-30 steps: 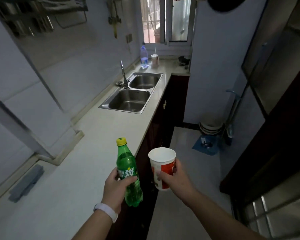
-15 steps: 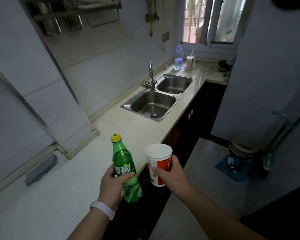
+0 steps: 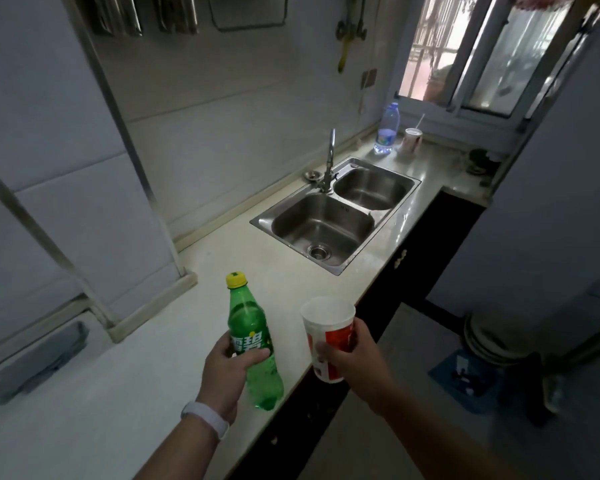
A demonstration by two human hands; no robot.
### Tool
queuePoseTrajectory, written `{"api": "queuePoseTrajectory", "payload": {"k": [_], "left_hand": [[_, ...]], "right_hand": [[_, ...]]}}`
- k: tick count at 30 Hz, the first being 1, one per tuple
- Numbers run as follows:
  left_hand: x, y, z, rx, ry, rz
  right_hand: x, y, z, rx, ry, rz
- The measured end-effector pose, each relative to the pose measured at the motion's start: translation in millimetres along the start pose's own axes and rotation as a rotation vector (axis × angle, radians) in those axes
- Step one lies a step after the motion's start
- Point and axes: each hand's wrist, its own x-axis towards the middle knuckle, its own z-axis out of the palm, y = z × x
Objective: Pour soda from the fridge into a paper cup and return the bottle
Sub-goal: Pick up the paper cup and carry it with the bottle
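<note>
While my left grip [image 3: 229,370] grasps the green plastic soda bottle [image 3: 248,317], yellow cap [image 3: 236,279] on, at 9 o'clock of the white-and-red paper cup [image 3: 328,323] grasped in my right grip [image 3: 355,358], both hover at the edge of the pale table [image 3: 118,393]. I judge this step pre-pour. Next: park cup, unscrew cap.

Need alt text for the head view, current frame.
A left hand grips a capped green plastic soda bottle and a right hand holds a red-and-white paper cup at the edge of a pale kitchen counter, a steel double sink beyond.

Glossy green plastic bottle [image 3: 251,336], matt paper cup [image 3: 329,332], shiny brushed-steel sink [image 3: 336,211], smooth pale countertop [image 3: 125,403].
</note>
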Motion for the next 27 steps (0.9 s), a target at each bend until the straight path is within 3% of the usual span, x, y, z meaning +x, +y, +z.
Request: {"api": "queuePoseTrajectory", "payload": {"k": [6, 16, 27], "left_hand": [[37, 23, -13, -0.004, 0.028, 0.055], [49, 38, -71, -0.045, 0.320, 0.045], [40, 51, -66, -0.042, 0.651, 0.027]], "right_hand": [[55, -12, 25, -0.085, -0.034, -0.022], [122, -17, 105, -0.111, -0.279, -0.064], [187, -4, 159, -0.258, -0.635, -0.150]]}}
